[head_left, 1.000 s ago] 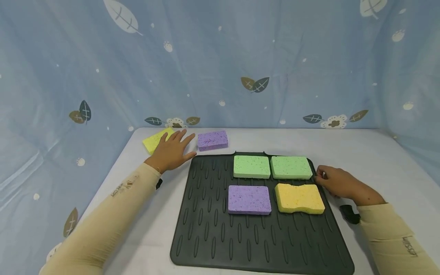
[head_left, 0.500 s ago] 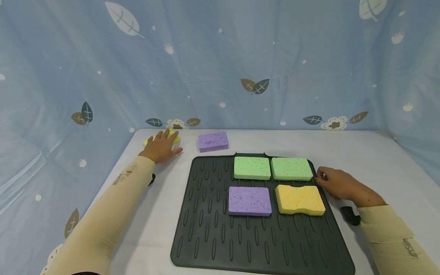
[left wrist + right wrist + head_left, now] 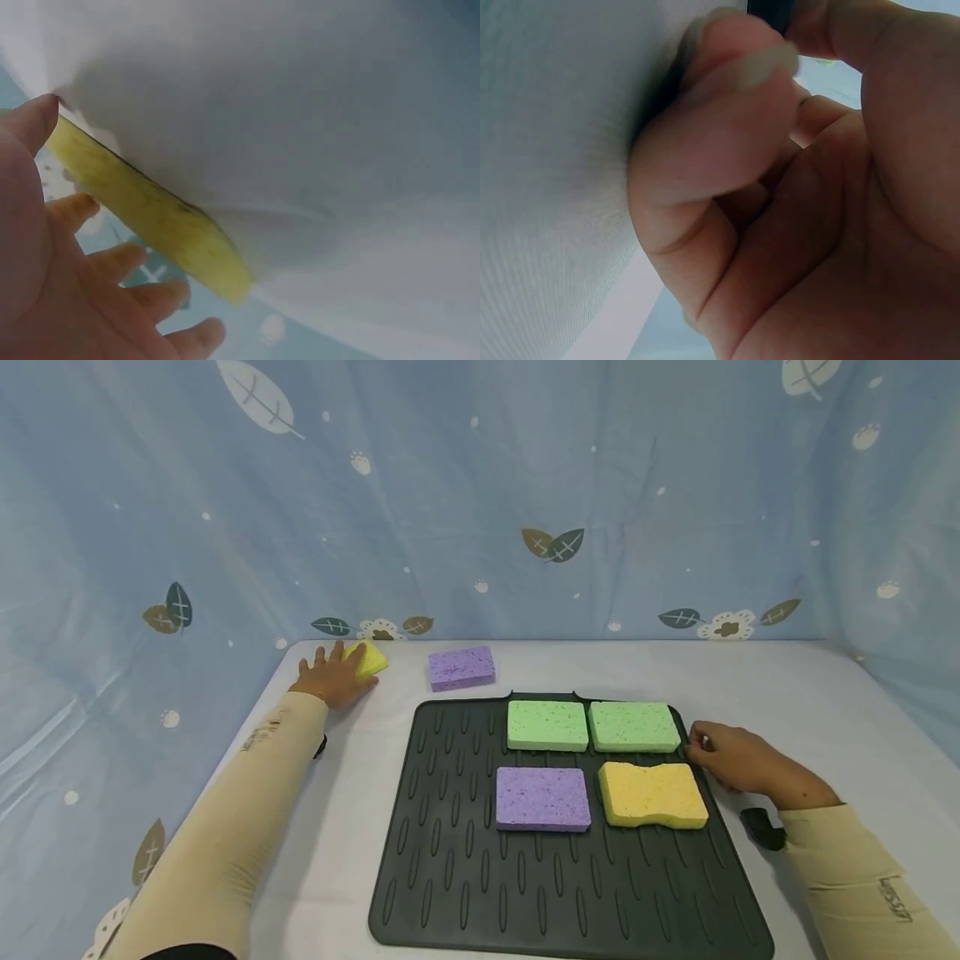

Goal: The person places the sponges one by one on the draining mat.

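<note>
My left hand (image 3: 330, 681) reaches over a bright yellow sponge (image 3: 371, 658) at the table's far left, covering part of it. In the left wrist view its fingers are spread, with the thumb by one end of the yellow sponge (image 3: 150, 206) and the other fingers along its far side. My right hand (image 3: 738, 760) pinches the right edge of a black ribbed drying mat (image 3: 465, 877); in the right wrist view its fingers (image 3: 705, 142) are curled, with a bit of dark mat (image 3: 771, 11) showing at the thumb.
Two green sponges (image 3: 547, 725) lie side by side on the mat's far right part. Nearer lie a purple sponge (image 3: 543, 799) and a wavy-edged yellow-orange sponge (image 3: 652, 795). Another purple sponge (image 3: 462, 668) is behind the mat. A blue patterned curtain (image 3: 480, 485) hangs behind the white table (image 3: 750, 677).
My left hand has moved left and slightly forward onto the bright yellow sponge, now showing mainly on the hand's right side. The right hand has stayed at the mat's edge.
</note>
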The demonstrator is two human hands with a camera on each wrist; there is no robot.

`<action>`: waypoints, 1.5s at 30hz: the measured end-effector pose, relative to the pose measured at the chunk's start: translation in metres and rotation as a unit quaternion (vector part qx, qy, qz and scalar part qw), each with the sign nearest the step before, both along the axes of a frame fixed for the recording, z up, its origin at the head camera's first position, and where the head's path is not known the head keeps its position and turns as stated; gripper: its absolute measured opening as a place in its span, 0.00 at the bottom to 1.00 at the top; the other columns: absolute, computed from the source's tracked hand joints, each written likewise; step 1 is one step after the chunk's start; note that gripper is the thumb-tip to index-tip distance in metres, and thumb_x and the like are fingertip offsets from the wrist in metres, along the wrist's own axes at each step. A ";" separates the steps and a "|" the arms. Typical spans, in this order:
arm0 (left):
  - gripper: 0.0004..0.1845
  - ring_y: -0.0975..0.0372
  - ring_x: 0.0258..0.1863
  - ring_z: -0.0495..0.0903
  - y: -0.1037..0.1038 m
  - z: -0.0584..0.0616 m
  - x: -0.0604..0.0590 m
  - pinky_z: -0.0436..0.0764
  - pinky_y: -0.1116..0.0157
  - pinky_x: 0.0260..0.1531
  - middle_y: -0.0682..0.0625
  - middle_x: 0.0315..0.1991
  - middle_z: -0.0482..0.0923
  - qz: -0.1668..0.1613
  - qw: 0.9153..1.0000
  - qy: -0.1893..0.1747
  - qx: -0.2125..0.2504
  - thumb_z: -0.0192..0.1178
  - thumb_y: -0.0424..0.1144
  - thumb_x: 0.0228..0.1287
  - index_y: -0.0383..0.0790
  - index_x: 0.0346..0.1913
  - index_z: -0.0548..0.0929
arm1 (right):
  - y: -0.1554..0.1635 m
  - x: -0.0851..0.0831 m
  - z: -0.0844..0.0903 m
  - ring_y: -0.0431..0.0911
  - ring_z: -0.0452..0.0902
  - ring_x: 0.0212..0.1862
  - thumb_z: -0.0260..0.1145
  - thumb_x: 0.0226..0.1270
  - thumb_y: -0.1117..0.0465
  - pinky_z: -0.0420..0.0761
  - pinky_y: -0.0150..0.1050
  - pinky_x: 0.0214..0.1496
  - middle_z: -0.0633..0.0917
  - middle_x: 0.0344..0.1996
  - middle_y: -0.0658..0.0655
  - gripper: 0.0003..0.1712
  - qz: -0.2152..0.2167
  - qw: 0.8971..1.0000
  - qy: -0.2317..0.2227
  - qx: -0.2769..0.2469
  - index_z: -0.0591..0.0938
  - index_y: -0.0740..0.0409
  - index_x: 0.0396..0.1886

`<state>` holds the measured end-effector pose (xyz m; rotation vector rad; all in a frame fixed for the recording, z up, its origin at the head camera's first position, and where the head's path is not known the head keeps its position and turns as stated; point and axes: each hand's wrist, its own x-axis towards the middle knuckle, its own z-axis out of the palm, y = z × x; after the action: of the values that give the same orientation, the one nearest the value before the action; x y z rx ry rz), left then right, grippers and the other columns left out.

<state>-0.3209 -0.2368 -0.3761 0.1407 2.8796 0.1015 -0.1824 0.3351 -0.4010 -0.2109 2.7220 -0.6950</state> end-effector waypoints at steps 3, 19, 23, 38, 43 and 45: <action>0.41 0.25 0.74 0.36 -0.007 0.001 0.001 0.41 0.27 0.69 0.25 0.78 0.36 0.013 1.000 -0.003 -0.001 0.42 0.59 0.77 0.42 0.81 0.42 | -0.001 -0.001 0.001 0.43 0.69 0.18 0.50 0.75 0.60 0.71 0.39 0.19 0.72 0.16 0.50 0.09 0.001 1.000 0.001 0.002 0.73 0.58 0.35; 0.40 0.29 0.67 0.60 -0.016 0.009 0.011 0.66 0.31 0.62 0.24 0.72 0.53 0.013 1.000 0.000 0.003 0.45 0.58 0.78 0.43 0.81 0.43 | -0.004 -0.001 0.004 0.43 0.69 0.18 0.51 0.76 0.60 0.71 0.39 0.19 0.72 0.15 0.50 0.10 0.006 1.000 0.001 -0.001 0.73 0.59 0.35; 0.40 0.29 0.66 0.62 -0.016 0.012 0.013 0.68 0.32 0.62 0.23 0.70 0.55 0.002 1.000 0.005 0.005 0.46 0.57 0.78 0.42 0.81 0.45 | -0.004 -0.001 0.003 0.43 0.69 0.18 0.50 0.76 0.60 0.71 0.39 0.19 0.72 0.15 0.50 0.10 0.007 1.000 -0.001 0.000 0.73 0.59 0.35; 0.38 0.32 0.66 0.65 0.001 0.021 0.029 0.72 0.33 0.56 0.29 0.70 0.62 -0.084 0.994 0.069 0.009 0.50 0.55 0.77 0.46 0.81 0.51 | -0.001 0.001 0.001 0.43 0.69 0.18 0.50 0.76 0.60 0.70 0.39 0.20 0.73 0.15 0.50 0.10 0.004 1.000 0.000 0.007 0.74 0.59 0.34; 0.37 0.34 0.64 0.67 0.014 0.022 0.039 0.73 0.35 0.56 0.30 0.69 0.65 -0.110 0.990 0.090 0.012 0.52 0.55 0.76 0.47 0.80 0.53 | -0.001 0.001 0.000 0.43 0.69 0.18 0.50 0.76 0.60 0.70 0.39 0.20 0.73 0.15 0.50 0.11 0.003 1.000 -0.002 0.009 0.74 0.60 0.35; 0.36 0.35 0.64 0.68 0.020 0.022 0.043 0.72 0.35 0.57 0.32 0.68 0.66 -0.120 0.988 0.098 0.013 0.52 0.54 0.76 0.48 0.80 0.54 | 0.000 0.001 0.000 0.43 0.69 0.18 0.50 0.76 0.59 0.70 0.39 0.20 0.73 0.15 0.50 0.11 0.003 1.000 -0.004 0.012 0.74 0.60 0.35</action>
<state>-0.2777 -0.2173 -0.3539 0.5268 3.0289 0.0841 -0.1811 0.3348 -0.4007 -0.2094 2.7188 -0.6599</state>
